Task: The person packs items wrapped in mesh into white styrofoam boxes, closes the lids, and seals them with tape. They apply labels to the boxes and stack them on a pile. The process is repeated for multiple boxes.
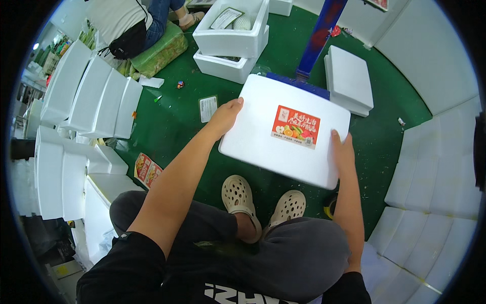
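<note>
Both hands grip a white foam lid (250, 125) by its two short sides, above the green floor. My left hand (228, 116) holds its left edge, thumb near the upper left corner. My right hand (343, 150) holds the right edge, thumb on the top face and fingers hidden at the side. A red printed sticker (295, 127) with fruit pictures and writing lies on the lid, right of its middle. Beyond the lid's far edge is the blue metal base (298, 84) of a blue post. Whether a box is under the lid cannot be seen.
Foam boxes (228, 43) are stacked ahead, the top one holding wrapped goods. Foam lids (349, 79) lie right of the blue post (319, 38). More boxes line the left (110, 102) and right (425, 171). A sticker sheet (148, 170) lies on the floor. A person (125, 22) sits upper left.
</note>
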A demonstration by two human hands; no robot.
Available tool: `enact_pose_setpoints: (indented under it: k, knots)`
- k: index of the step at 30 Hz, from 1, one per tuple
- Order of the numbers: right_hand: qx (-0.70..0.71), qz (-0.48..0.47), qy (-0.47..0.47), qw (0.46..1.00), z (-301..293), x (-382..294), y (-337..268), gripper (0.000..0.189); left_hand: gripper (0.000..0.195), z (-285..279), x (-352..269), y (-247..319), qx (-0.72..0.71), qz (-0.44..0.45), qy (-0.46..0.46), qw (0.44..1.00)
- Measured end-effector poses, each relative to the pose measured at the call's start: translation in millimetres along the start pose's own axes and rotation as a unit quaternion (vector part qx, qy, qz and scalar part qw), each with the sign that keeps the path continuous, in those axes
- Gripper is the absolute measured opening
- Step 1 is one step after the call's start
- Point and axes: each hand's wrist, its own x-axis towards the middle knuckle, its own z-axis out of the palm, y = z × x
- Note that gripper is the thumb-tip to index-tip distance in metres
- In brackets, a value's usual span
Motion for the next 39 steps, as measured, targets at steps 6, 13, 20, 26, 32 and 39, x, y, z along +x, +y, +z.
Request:
enact_pose_setpoints:
  k: [6, 13, 20, 26, 32, 39]
  knots:
    - [0.07, -0.027, -0.082, 0.994, 1.1, 17.5, 2.3, 0.075, 0.061, 2.3, -16.0, 13.5, -0.093, -0.093, 0.042, 0.99]
    - [0.005, 0.006, -0.078, 0.997, 1.1, -3.2, 12.8, 0.077, 0.061, -7.0, -19.0, -22.9, 0.068, -0.02, 0.084, 0.994]
    - [0.223, 0.069, -0.137, 0.963, -2.7, -12.4, 27.8, 0.076, 0.052, 61.0, -31.2, 48.7, 0.592, 0.432, 0.122, 0.669]
    - [0.133, 0.008, 0.01, 0.991, 13.1, 6.9, 115.0, 0.084, 0.063, 141.2, -38.3, 33.6, 0.613, 0.363, 0.003, 0.702]
    - [-0.375, 0.143, 0.126, 0.907, 17.9, -81.0, 250.4, 0.097, 0.062, 148.9, -51.4, 40.7, 0.618, 0.461, -0.027, 0.637]
    - [0.143, -0.075, 0.115, 0.98, -7.1, -6.5, 207.5, 0.081, 0.063, 146.5, -42.5, 49.1, 0.645, 0.398, -0.15, 0.635]
